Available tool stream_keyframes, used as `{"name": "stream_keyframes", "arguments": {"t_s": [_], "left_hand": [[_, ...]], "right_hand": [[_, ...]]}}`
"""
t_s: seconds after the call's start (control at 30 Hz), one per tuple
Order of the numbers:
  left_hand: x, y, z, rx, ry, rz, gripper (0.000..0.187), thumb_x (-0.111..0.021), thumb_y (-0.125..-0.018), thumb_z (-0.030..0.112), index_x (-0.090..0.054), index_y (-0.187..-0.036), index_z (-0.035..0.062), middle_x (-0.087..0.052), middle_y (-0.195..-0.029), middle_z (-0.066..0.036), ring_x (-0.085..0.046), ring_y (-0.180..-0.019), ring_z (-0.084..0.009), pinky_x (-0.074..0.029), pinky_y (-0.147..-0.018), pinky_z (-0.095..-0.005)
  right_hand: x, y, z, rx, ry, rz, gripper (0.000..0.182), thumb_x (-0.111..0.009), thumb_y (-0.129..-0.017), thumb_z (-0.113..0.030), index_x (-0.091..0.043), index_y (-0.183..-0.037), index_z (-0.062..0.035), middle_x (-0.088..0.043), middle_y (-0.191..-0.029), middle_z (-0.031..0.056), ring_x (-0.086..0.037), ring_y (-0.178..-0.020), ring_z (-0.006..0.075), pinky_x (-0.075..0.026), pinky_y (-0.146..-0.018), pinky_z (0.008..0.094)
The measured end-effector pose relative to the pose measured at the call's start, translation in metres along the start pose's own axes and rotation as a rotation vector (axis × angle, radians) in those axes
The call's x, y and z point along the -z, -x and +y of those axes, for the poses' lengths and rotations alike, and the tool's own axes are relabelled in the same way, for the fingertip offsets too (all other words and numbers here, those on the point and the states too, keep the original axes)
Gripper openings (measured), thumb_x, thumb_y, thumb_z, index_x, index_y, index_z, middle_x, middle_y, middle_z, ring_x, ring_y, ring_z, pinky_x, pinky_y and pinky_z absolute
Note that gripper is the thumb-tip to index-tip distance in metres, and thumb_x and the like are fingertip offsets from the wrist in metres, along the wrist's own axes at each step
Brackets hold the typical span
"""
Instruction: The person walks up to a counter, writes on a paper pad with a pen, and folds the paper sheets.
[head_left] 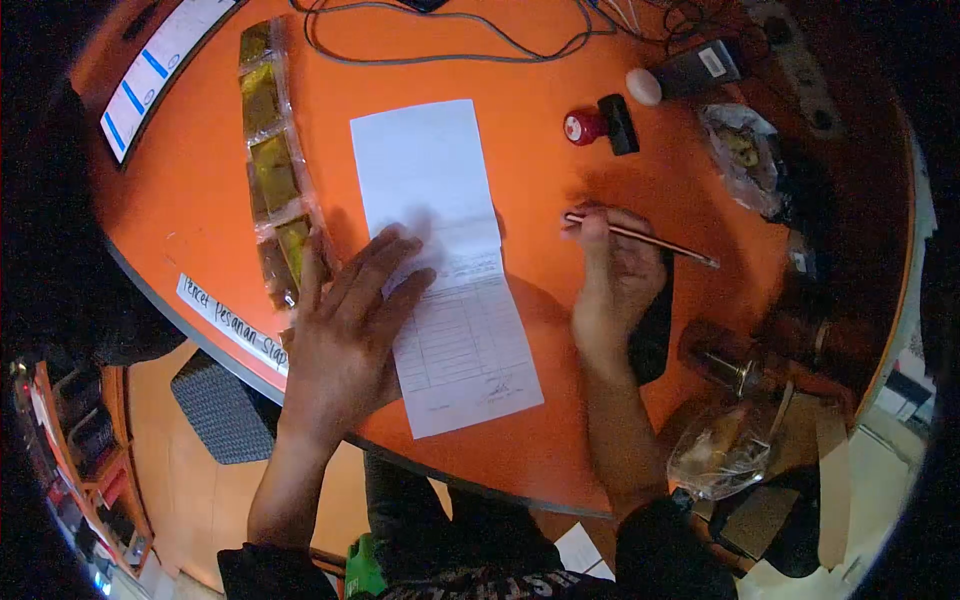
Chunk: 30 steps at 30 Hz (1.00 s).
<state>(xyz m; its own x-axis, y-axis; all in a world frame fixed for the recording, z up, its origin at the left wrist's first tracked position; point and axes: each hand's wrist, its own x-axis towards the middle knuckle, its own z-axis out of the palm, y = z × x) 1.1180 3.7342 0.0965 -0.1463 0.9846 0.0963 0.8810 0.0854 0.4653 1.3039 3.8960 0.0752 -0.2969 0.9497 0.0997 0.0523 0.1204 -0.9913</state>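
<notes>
An open receipt pad lies tilted on the orange table. Its upper leaf looks blank, while the lower one carries a ruled form with handwriting and a signature. My left hand rests with spread fingers over the pad's left side, near its fold; the fingertips are slightly blurred. To the right of the pad, my right hand grips a slim pen between thumb and fingers, its shaft slanting down to the right. Beside my left fingers runs a strip of gold sachets.
A red stamp and black stamp piece sit beyond my right hand. Plastic bags and a glass line the right side. A cable loops along the back. A screen stands far left, a handwritten label at the edge.
</notes>
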Motion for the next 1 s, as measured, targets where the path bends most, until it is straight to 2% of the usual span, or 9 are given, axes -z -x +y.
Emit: {"name": "stream_keyframes", "arguments": {"t_s": [0.17, 0.27, 0.37, 0.47, 0.57, 0.67, 0.77, 0.83, 1.0], "left_hand": [[0.0, 0.002, 0.002, 0.029, 0.02, 0.035, 0.05, -0.08, -0.067, 0.018, -0.069, -0.115, 0.0094, -0.056, -0.138, -0.007, -0.052, -0.133, -0.0245, -0.018, -0.119, -0.0625], [0.003, 0.003, 0.0, 0.008, 0.039, 0.034, 0.048, -0.079, -0.068, 0.017, -0.069, -0.115, 0.0092, -0.055, -0.139, -0.007, -0.051, -0.134, -0.0234, -0.017, -0.119, -0.0632], [0.002, 0.005, -0.003, 0.007, 0.025, -0.025, 0.046, -0.077, -0.071, 0.014, -0.069, -0.115, 0.0085, -0.053, -0.142, -0.006, -0.048, -0.137, -0.0225, -0.015, -0.119, -0.0651], [0.002, 0.003, 0.002, 0.024, 0.083, -0.023, 0.046, -0.075, -0.072, 0.012, -0.068, -0.117, 0.0078, -0.051, -0.145, -0.006, -0.044, -0.14, -0.0221, -0.012, -0.118, -0.067], [0.001, 0.005, 0.011, 0.062, 0.024, -0.03, 0.039, -0.07, -0.077, 0.011, -0.068, -0.115, 0.0079, -0.049, -0.147, -0.006, -0.039, -0.143, -0.0216, -0.007, -0.116, -0.0732], [-0.01, 0.01, 0.014, 0.084, -0.116, -0.019, 0.032, -0.066, -0.083, 0.013, -0.066, -0.115, 0.0094, -0.047, -0.149, -0.006, -0.035, -0.146, -0.0211, -0.002, -0.112, -0.0781], [-0.016, 0.013, 0.015, 0.095, -0.14, -0.002, 0.029, -0.062, -0.087, 0.015, -0.065, -0.116, 0.0103, -0.045, -0.152, -0.004, -0.031, -0.148, -0.0206, 0.0, -0.11, -0.0807], [-0.016, 0.012, 0.014, 0.101, -0.103, -0.012, 0.034, -0.063, -0.087, 0.018, -0.063, -0.12, 0.0107, -0.043, -0.153, -0.003, -0.031, -0.148, -0.0203, 0.001, -0.11, -0.0797], [-0.019, 0.013, 0.013, 0.092, -0.104, -0.003, 0.035, -0.063, -0.087, 0.018, -0.062, -0.121, 0.0107, -0.044, -0.153, -0.004, -0.032, -0.148, -0.0208, 0.0, -0.111, -0.0788]], "right_hand": [[0.005, -0.004, 0.002, 0.107, 0.031, 0.144, 0.019, -0.066, -0.094, -0.004, -0.056, -0.11, 0.0015, -0.069, -0.102, 0.0131, -0.066, -0.092, 0.0196, -0.054, -0.086, 0.0321], [0.0, 0.003, -0.019, 0.117, -0.023, -0.03, 0.029, -0.065, -0.094, -0.002, -0.05, -0.119, -0.0002, -0.067, -0.107, 0.0157, -0.066, -0.093, 0.0208, -0.055, -0.087, 0.035], [0.0, 0.005, -0.036, -0.1, -0.055, -0.149, 0.034, -0.061, -0.095, 0.0, -0.045, -0.125, -0.0018, -0.065, -0.112, 0.016, -0.065, -0.099, 0.0241, -0.055, -0.088, 0.0376], [0.035, -0.006, -0.023, -0.188, -0.273, -0.088, 0.017, -0.054, -0.102, -0.015, -0.049, -0.115, -0.0049, -0.062, -0.105, 0.012, -0.062, -0.094, 0.0248, -0.055, -0.079, 0.0379], [0.065, -0.01, -0.021, -0.113, -0.474, -0.246, 0.029, -0.044, -0.107, -0.036, -0.051, -0.102, -0.0088, -0.057, -0.094, 0.0073, -0.056, -0.086, 0.0231, -0.048, -0.068, 0.0358], [0.076, -0.006, -0.042, -0.152, -0.546, -0.175, 0.043, -0.034, -0.107, -0.048, -0.051, -0.093, -0.011, -0.053, -0.086, 0.0048, -0.05, -0.072, 0.0215, -0.041, -0.062, 0.0341], [0.09, -0.009, -0.044, -0.257, -0.048, -0.106, 0.039, -0.038, -0.108, -0.044, -0.051, -0.093, -0.0102, -0.053, -0.08, 0.0035, -0.05, -0.064, 0.0195, -0.043, -0.062, 0.0343], [0.089, -0.009, -0.041, -0.179, 0.226, -0.013, 0.032, -0.042, -0.108, -0.037, -0.052, -0.095, -0.0089, -0.052, -0.076, 0.0026, -0.048, -0.059, 0.0161, -0.044, -0.061, 0.0322], [0.075, -0.019, -0.046, -0.074, 0.315, 0.144, 0.027, -0.048, -0.107, -0.029, -0.057, -0.11, -0.0046, -0.055, -0.082, 0.0016, -0.049, -0.068, 0.0102, -0.046, -0.069, 0.0254]]}}
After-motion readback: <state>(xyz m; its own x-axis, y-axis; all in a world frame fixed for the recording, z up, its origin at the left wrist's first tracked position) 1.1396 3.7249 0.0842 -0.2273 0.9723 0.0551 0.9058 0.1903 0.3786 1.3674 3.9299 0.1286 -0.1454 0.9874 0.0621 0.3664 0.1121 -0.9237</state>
